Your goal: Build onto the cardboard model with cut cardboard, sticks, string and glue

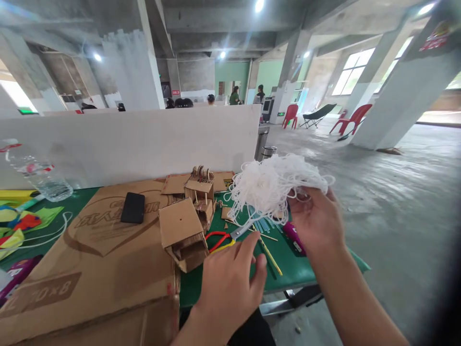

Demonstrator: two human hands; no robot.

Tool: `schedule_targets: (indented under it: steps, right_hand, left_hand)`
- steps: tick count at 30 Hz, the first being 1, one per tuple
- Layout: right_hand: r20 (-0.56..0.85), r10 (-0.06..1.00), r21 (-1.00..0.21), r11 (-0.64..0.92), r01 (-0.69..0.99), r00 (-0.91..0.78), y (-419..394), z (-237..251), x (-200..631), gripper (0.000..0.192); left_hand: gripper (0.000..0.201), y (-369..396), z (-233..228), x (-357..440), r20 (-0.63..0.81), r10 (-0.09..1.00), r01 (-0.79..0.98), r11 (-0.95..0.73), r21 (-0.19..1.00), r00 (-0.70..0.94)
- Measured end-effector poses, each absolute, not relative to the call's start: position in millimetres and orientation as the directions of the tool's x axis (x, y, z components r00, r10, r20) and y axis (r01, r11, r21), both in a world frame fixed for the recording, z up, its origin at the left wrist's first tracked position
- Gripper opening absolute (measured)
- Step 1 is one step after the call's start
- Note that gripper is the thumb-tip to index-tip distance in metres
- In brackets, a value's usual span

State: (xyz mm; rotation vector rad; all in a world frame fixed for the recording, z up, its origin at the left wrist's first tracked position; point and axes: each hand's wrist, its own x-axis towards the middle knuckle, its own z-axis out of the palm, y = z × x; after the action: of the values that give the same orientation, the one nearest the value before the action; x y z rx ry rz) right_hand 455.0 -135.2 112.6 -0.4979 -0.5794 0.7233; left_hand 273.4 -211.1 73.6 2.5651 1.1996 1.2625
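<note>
A loose tangle of white string (266, 185) hangs in the air over the right end of the green table. Its right side is gripped by my right hand (315, 216), fingers curled into the strands. Lower and to the left, my left hand (230, 274) holds nothing; its thumb and fingers are apart. Just beyond the left fingertips lie scissors (223, 238) with red and yellow handles, their blades partly under the string. Beside them are a yellow stick (272, 257), several clear bluish sticks (264, 225) and a purple package (293, 236), partly hidden by my right hand.
A cardboard box model (182, 228) stands left of the scissors. Flat cardboard (118, 269) covers the table's left side, with a black rectangular object (133, 207) on it. A water bottle (45, 178) leans at far left. Behind rises a white partition (144, 144).
</note>
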Motion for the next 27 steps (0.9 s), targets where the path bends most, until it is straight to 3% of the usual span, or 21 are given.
schedule_targets:
  steps: [6, 10, 15, 22, 27]
  right_hand:
    - [0.216, 0.752, -0.586, 0.610, -0.534, 0.623, -157, 97, 443, 0.027]
    - [0.195, 0.767, -0.583, 0.592, -0.556, 0.611, -157, 92, 440, 0.027]
    - [0.206, 0.742, -0.581, 0.617, -0.530, 0.638, -150, 92, 444, 0.027]
    - [0.268, 0.654, -0.579, 0.696, -0.425, 0.708, -120, 91, 452, 0.032]
    - [0.271, 0.634, -0.594, 0.702, -0.393, 0.724, -102, 89, 450, 0.031]
  left_hand:
    - [0.025, -185, 56, 311, 0.662, 0.733, 0.725, -0.541, 0.427, 0.158]
    - [0.009, -183, 52, 309, 0.666, 0.724, 0.712, -0.562, 0.422, 0.177]
    - [0.013, -198, 62, 292, 0.668, 0.719, 0.638, -0.609, 0.471, 0.193]
    - [0.020, -234, 76, 252, 0.608, 0.775, 0.231, -0.632, 0.740, 0.173]
    - [0.030, -245, 79, 226, 0.603, 0.778, -0.076, -0.600, 0.796, 0.175]
